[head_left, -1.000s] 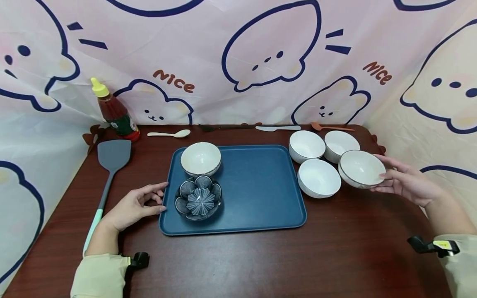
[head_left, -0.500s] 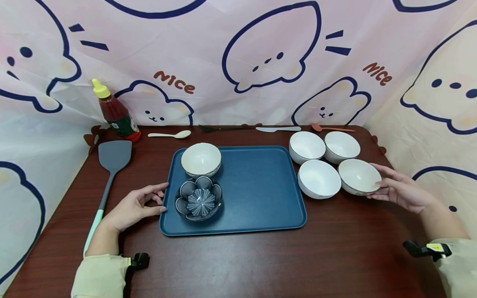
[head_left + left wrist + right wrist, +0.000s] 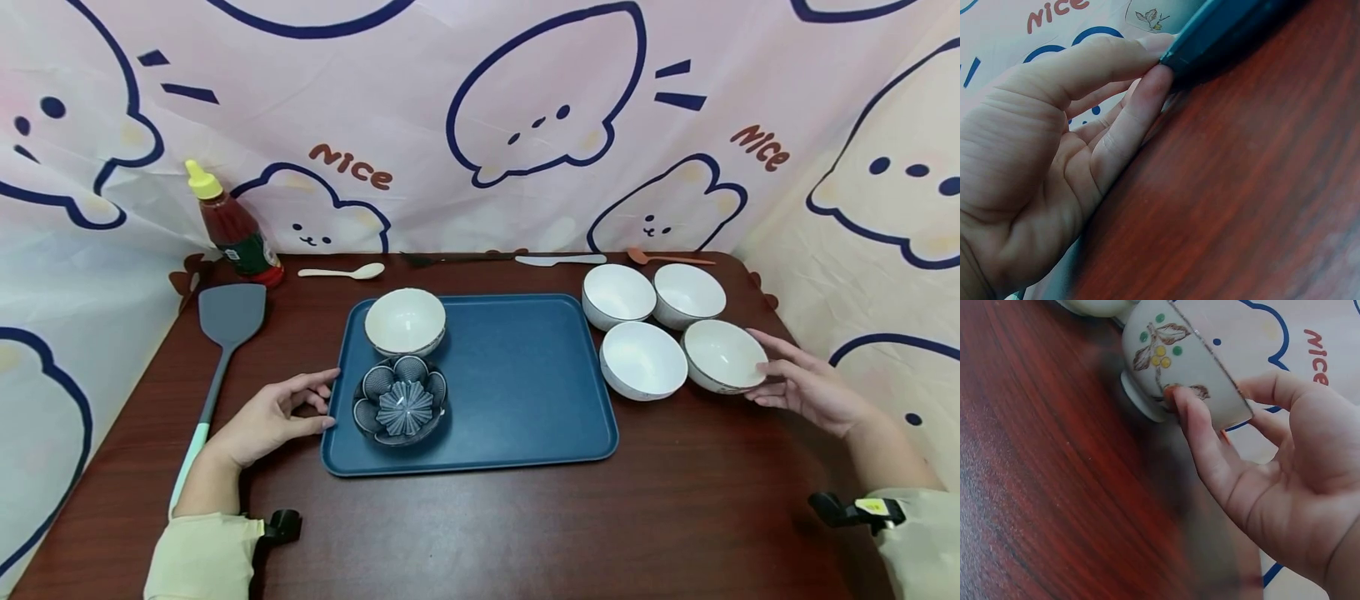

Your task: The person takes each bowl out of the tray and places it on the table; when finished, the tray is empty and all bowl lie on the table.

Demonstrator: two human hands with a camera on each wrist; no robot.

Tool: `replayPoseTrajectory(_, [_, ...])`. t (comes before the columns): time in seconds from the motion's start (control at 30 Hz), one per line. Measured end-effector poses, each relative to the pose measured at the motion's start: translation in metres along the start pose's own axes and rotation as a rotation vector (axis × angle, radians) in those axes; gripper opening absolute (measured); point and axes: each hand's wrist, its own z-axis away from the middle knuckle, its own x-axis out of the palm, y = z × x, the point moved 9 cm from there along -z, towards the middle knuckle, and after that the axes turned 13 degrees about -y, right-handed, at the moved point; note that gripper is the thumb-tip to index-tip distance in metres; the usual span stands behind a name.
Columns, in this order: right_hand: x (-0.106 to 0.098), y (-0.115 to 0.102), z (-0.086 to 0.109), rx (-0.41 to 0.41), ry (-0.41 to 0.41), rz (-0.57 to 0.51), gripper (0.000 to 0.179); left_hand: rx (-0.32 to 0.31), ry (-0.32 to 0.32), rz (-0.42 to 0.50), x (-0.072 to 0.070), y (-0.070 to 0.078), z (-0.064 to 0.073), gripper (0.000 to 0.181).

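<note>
My left hand [image 3: 270,417] is at the left edge of the blue tray [image 3: 525,383], thumb and fingers at the rim. In the left wrist view, the tray's edge [image 3: 1194,37] sits between the thumb and a finger. On the tray's left part, a white bowl [image 3: 405,321] stands behind a dark petal-shaped bowl [image 3: 405,404]. Far right, my right hand [image 3: 813,387] grips another white bowl [image 3: 722,357] by its right side. That bowl's outer wall [image 3: 1160,356] carries painted leaves and berries, with fingertips pressed against it in the right wrist view.
Right of the tray, three white bowls stand close beside the gripped one, the nearest bowl [image 3: 643,360] among them. A white spoon [image 3: 341,272], a knife [image 3: 558,260] and a brown spoon [image 3: 667,257] lie along the back. A spatula [image 3: 228,321] and a sauce bottle [image 3: 236,233] occupy the left.
The right hand has brought its bowl down toward the front and slightly left, beside the other bowls; it barely moves in the last half second. The left hand stays at the tray.
</note>
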Motion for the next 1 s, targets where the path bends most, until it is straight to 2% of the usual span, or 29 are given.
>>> replayPoseTrajectory(0.1, [-0.009,-0.004,0.007,0.042,0.131,0.114,0.054,0.001,0.0,-0.001,0.0,0.0,0.0,0.067])
replayPoseTrajectory(0.2, [-0.013,-0.009,0.015,0.074,0.219,0.165,0.052,0.008,0.002,-0.015,-0.001,0.001,-0.001,0.066])
replayPoseTrajectory(0.33, [-0.01,-0.023,0.023,0.044,0.249,0.165,0.046,0.017,-0.001,-0.025,0.0,0.004,-0.002,0.067])
replayPoseTrajectory(0.47, [-0.002,-0.04,0.024,-0.025,0.238,0.166,0.044,0.014,-0.005,-0.023,0.0,0.004,-0.002,0.067])
replayPoseTrajectory(0.57, [0.009,-0.05,0.02,-0.06,0.198,0.181,0.048,0.014,-0.002,-0.029,0.0,0.004,-0.002,0.067])
replayPoseTrajectory(0.8, [0.037,-0.058,0.0,-0.05,0.151,0.216,0.049,0.02,0.007,-0.036,-0.001,0.003,0.0,0.066])
replayPoseTrajectory(1.0, [0.065,-0.061,-0.025,-0.057,0.052,0.202,0.05,0.018,0.01,-0.038,0.0,0.002,0.0,0.065])
